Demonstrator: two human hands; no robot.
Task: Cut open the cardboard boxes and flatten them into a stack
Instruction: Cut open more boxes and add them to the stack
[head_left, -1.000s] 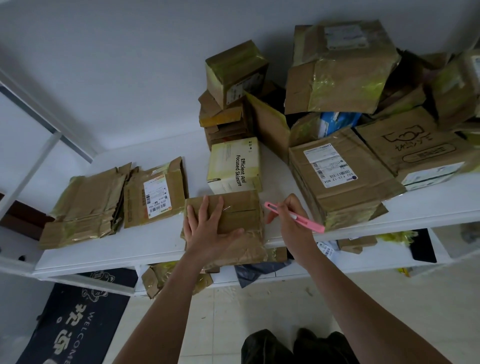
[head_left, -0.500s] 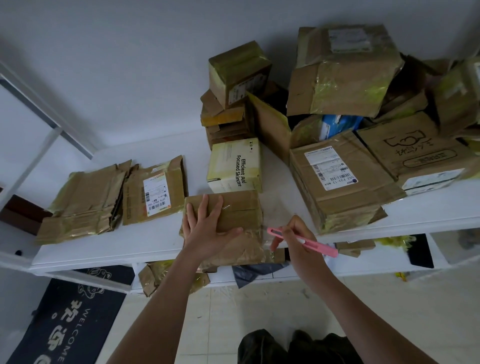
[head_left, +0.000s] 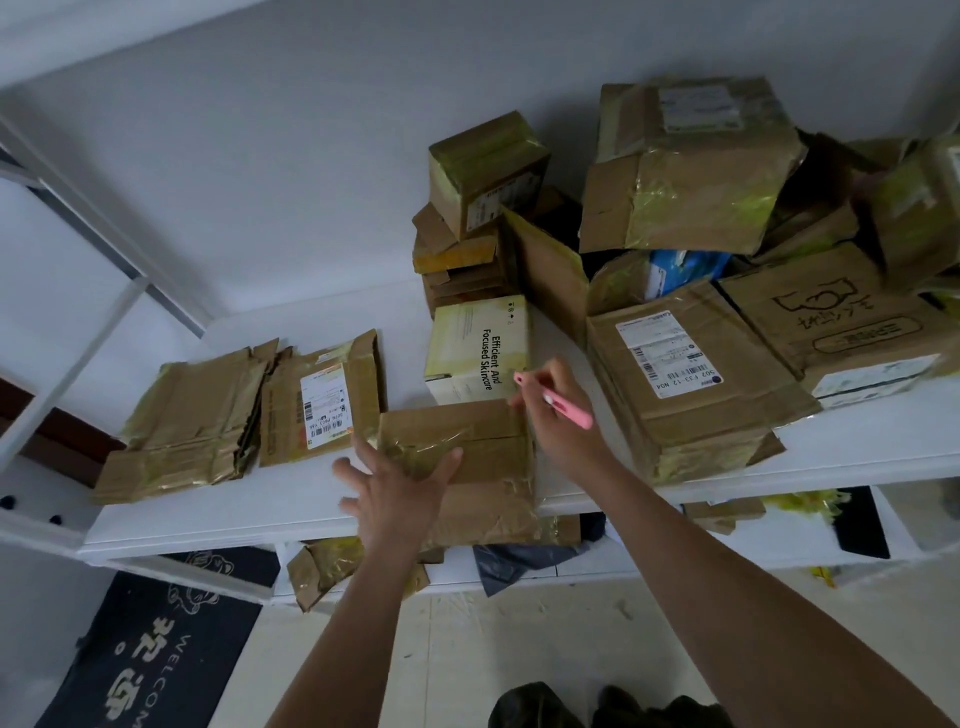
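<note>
A taped brown cardboard box (head_left: 488, 457) lies at the front edge of the white shelf (head_left: 218, 514), partly overhanging it. My left hand (head_left: 395, 488) lies spread over the box's left front corner, fingers straight. My right hand (head_left: 561, 415) holds a pink box cutter (head_left: 558, 402) at the box's far right corner, tip pointing up and left. Two piles of flattened boxes lie to the left: flattened cardboard (head_left: 192, 421) and a flattened box with a label (head_left: 322, 400).
A heap of uncut boxes fills the right and back of the shelf, among them a white skincare box (head_left: 478, 348) and a large labelled box (head_left: 691, 389). Cardboard scraps (head_left: 332, 571) sit on the lower shelf. A dark welcome mat (head_left: 145, 660) lies on the floor.
My right hand with the cutter moved from the box's near right side up to its far right corner. My left hand slid down-left off the box top and spread its fingers.
</note>
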